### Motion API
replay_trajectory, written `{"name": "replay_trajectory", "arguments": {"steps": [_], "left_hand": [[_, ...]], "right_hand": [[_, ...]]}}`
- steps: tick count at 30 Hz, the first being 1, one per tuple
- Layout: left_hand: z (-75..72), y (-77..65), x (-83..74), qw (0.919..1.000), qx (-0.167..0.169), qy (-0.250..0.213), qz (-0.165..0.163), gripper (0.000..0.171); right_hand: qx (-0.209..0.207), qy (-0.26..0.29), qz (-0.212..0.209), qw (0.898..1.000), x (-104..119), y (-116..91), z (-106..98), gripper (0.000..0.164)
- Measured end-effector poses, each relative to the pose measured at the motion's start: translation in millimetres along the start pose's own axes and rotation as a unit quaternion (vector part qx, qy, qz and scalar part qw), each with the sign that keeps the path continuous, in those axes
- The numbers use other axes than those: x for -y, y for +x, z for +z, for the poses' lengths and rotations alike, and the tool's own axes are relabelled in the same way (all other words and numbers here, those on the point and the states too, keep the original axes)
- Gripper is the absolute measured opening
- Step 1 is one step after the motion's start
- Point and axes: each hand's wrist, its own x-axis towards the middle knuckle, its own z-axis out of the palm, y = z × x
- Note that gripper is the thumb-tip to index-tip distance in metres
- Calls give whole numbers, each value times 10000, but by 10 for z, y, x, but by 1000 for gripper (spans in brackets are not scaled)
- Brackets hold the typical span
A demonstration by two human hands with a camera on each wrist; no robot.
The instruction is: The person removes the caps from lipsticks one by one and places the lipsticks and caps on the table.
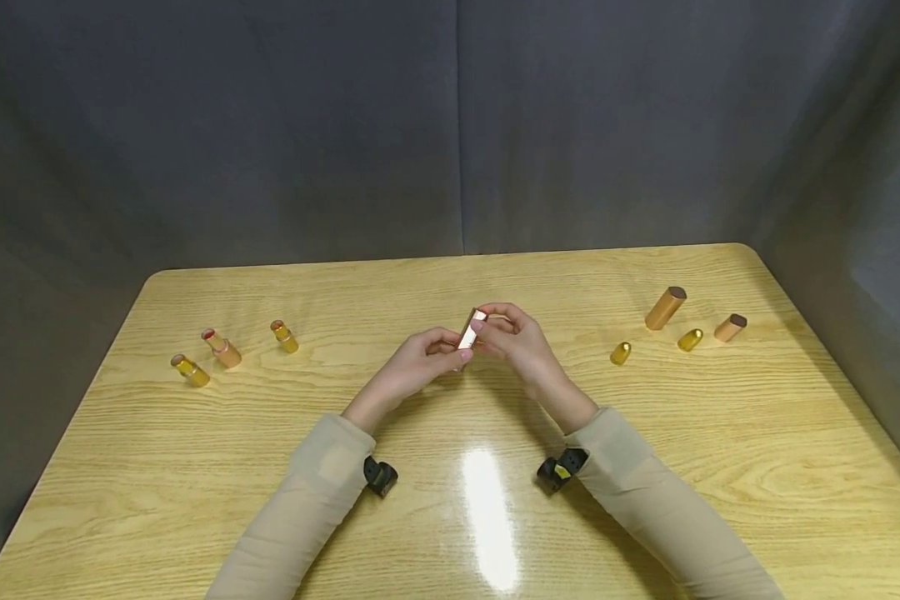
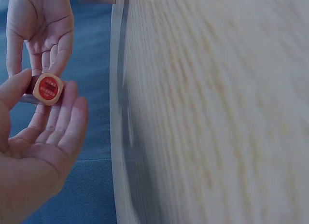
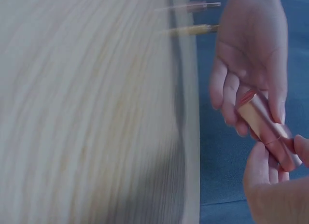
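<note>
One glossy rose-gold tube [image 1: 472,331], red-labelled base [image 2: 49,89]; your left hand [image 1: 414,363] pinches that end, your right hand [image 1: 523,344] the other.

One printed label [image 2: 48,88] can be made out: a round red disc, set on the flat end of the coppery tube [image 3: 260,119] and seen in the left wrist view. Several short rows of tiny print are carried on it, pale against the red, with darker marks mixed in toward the middle. The characters are too small and blurred to be read, so no word, brand or number can be given from them. The disc is bordered by the paler, round-cornered rim of the tube's end. In the head and right wrist views, no lettering can be read on anything shown.
</note>
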Motion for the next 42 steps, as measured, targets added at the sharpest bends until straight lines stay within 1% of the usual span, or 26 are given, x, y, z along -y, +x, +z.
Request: {"name": "replay_trajectory", "arguments": {"steps": [3,6,12,14,22,33,42], "left_hand": [[4,4,-3,10000,-58,-67,-5,33],[10,6,-14,9999,-80,-106,10,31],[14,-14,-54,9997,-41,-144,201,31],[12,-19,-60,9996,-34,-159,245,32],[0,-24,-61,9994,-21,-182,301,32],[-18,-33,-55,9992,43,-245,313,32],[-40,-38,-70,9993,107,-168,319,32]], "right_hand": [[80,391,108,9991,11,-9,-3,40],[78,634,157,9978,15,-13,-4,40],[-72,932,200,9954,32,-19,-7,16],[-63,961,221,9951,40,-21,-12,13],[26,943,304,9951,81,-42,-24,13],[121,1070,284,9938,85,-55,-24,22],[189,1100,276,9934,66,-53,-33,25]]}}
